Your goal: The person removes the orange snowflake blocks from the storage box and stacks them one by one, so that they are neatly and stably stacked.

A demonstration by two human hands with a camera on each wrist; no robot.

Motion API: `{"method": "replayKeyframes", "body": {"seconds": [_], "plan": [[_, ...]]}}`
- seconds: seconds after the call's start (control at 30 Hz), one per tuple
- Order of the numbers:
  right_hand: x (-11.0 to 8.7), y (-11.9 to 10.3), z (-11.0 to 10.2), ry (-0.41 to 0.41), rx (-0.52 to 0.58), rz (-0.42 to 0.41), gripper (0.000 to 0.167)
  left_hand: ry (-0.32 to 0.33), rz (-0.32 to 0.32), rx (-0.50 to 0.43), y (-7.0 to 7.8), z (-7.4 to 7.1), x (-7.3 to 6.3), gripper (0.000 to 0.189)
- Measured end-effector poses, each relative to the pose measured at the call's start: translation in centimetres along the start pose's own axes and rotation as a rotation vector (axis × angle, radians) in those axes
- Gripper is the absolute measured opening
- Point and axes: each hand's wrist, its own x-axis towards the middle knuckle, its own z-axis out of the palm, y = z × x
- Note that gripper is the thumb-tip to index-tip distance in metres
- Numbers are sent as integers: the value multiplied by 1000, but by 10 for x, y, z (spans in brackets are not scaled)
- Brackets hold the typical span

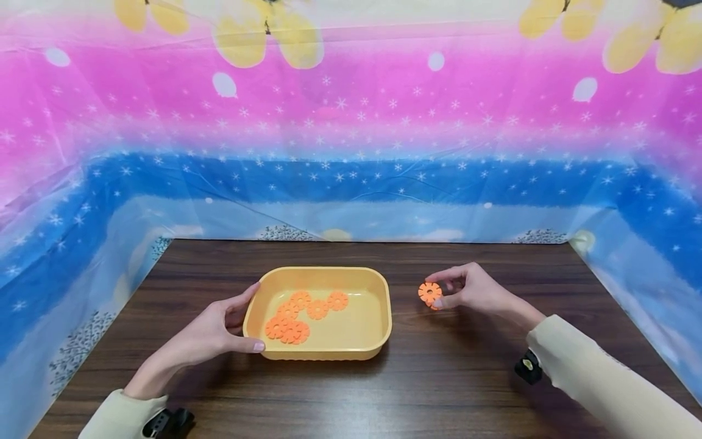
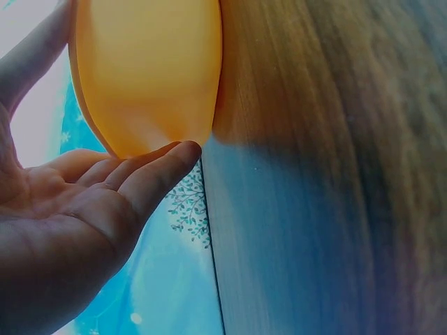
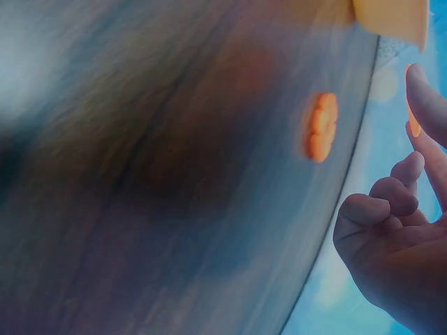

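Note:
A yellow rectangular plastic basin [image 1: 351, 341] stands on the table, with several orange flower-shaped notched discs [image 1: 300, 300] lying flat in its left half. My left hand [image 1: 205, 335] holds the basin's left end, thumb at the front corner and fingers along the end wall. To the right of the basin, my right hand [image 1: 474, 292] pinches one orange notched disc [image 1: 429, 293] between thumb and index finger, above the table. In the right wrist view another orange disc [image 3: 323, 129] lies on the table; the head view mostly hides it behind the held one.
The dark wood-grain table [image 1: 351, 402] ends at a back edge against a pink and blue printed cloth [image 1: 384, 177], which also hangs along both sides. Small black devices are strapped at the left wrist [image 1: 167, 422] and the right wrist [image 1: 529, 367].

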Motion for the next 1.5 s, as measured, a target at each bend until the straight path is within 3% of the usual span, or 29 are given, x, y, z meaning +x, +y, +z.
{"method": "replayKeyframes", "body": {"seconds": [0.27,0.63,1.5], "plan": [[-7,13,-5,10,-28,-22,48,6,-4,15,1,0,-1,113],[-6,26,-2,-5,-37,19,49,12,-13,11,3,1,0,114],[1,31,4,26,-221,33,45,1,-26,7,3,0,0,114]]}}
